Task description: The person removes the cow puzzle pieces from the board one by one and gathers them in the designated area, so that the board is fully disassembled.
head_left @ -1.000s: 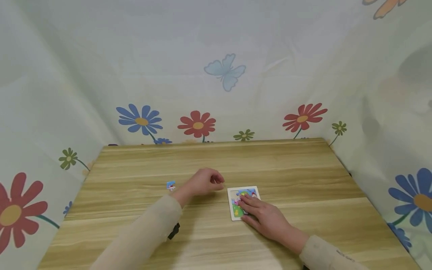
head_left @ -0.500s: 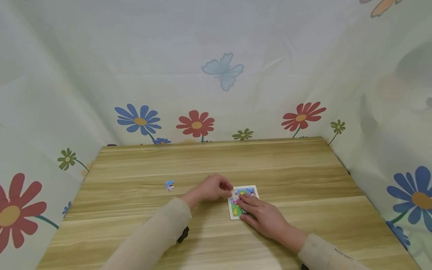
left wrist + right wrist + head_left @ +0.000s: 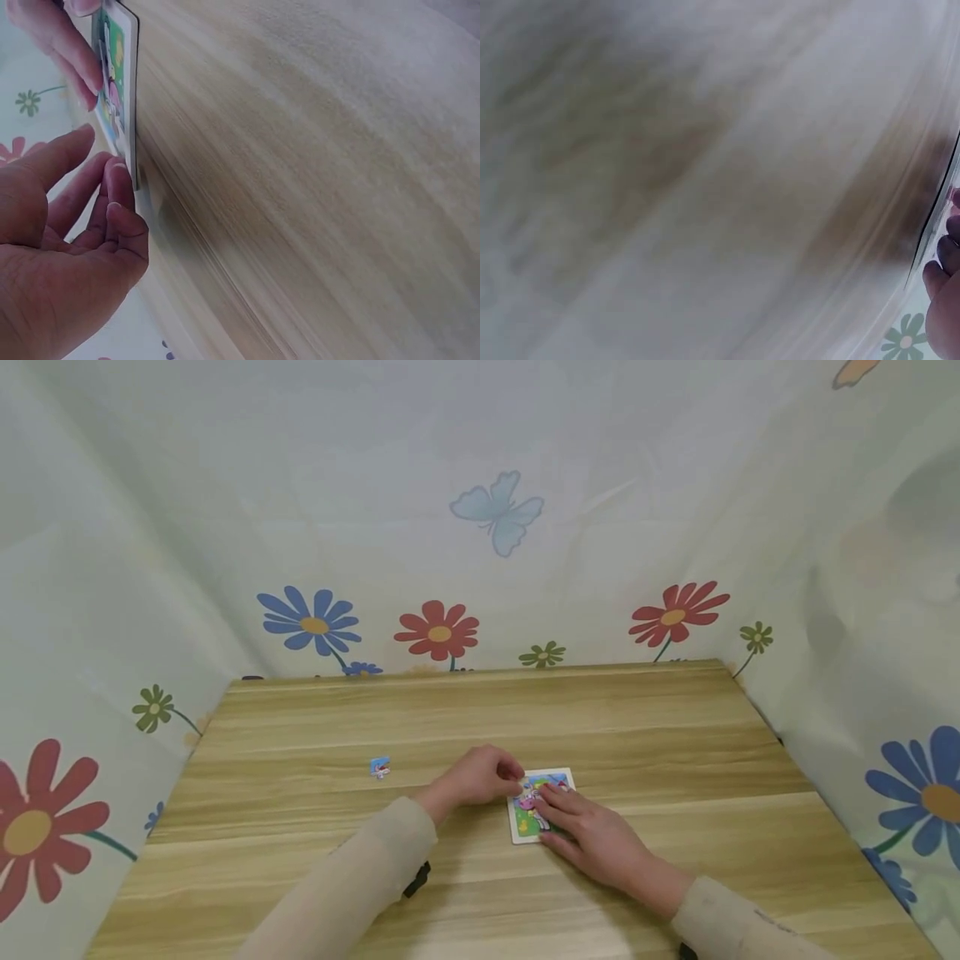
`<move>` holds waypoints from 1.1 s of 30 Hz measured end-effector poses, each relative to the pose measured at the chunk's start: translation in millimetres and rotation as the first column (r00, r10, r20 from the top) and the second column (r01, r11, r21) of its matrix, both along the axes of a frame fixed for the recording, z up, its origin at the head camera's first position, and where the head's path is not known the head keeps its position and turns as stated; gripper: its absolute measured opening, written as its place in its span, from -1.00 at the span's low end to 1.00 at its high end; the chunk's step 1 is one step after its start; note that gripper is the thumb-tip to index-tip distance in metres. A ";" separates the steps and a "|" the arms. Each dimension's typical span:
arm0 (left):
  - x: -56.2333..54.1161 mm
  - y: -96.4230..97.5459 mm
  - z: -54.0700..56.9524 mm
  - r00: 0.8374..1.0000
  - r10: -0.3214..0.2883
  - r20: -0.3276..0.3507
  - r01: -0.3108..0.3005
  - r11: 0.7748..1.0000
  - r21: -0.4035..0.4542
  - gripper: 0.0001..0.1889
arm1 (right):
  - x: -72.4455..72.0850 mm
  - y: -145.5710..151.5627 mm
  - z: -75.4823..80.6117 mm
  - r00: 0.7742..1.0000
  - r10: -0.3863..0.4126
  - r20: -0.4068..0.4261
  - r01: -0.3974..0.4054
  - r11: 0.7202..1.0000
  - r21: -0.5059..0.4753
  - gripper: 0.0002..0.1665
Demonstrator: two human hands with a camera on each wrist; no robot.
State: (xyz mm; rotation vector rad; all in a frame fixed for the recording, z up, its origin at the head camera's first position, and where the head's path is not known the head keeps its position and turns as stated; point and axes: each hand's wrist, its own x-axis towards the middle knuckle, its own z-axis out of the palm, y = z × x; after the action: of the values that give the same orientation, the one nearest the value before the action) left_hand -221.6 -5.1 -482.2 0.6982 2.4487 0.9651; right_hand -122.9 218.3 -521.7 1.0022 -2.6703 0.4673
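Puzzle [image 3: 531, 821] lies flat on the table [image 3: 645, 735], partly under the fingers of the right hand [image 3: 592, 831], which are nearly straight, a little spread, and rest on its printed face without gripping. The left hand [image 3: 480, 775] bends its fingers at the far left corner of the puzzle, thumb and fingertips at a narrow distance; whether something small is between them, I cannot tell. In my judgement, the careful work is at this corner. It would be good that the right fingers press only lightly, so the puzzle does not slide, and that the left fingertips push straight down, not sideways. A loose piece [image 3: 380, 767] lies well apart, to the left of the left hand, and it seems wiser to leave it there until the corner sits level. The table has a light wood grain, with some shine at the near side. Around it hangs a pale cloth [image 3: 360, 485], slightly wrinkled, printed with red, blue and green flowers [image 3: 438, 633] and a light blue butterfly [image 3: 497, 513].
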 end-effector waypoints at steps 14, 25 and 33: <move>10.4 7.5 1.4 0.995 0.098 -0.002 -0.098 0.995 0.018 -0.76 | 1.7 4.7 -2.8 0.998 -0.039 0.054 0.038 0.999 0.004 -0.39; 15.5 11.0 -2.8 0.989 0.137 0.054 -0.140 0.989 0.048 -0.67 | 0.9 5.4 -0.9 0.998 -0.037 0.059 0.037 0.999 0.007 -0.39; 18.0 14.3 -1.3 0.990 0.131 0.049 -0.134 0.989 0.059 -0.70 | 0.3 5.4 -1.9 0.997 -0.038 0.074 0.038 0.999 0.006 -0.38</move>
State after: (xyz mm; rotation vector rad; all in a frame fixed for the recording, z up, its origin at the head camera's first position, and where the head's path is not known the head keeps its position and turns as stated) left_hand -203.6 9.1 -483.6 0.5334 2.4602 1.0991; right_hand -122.7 223.8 -523.6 0.9517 -2.7518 0.5003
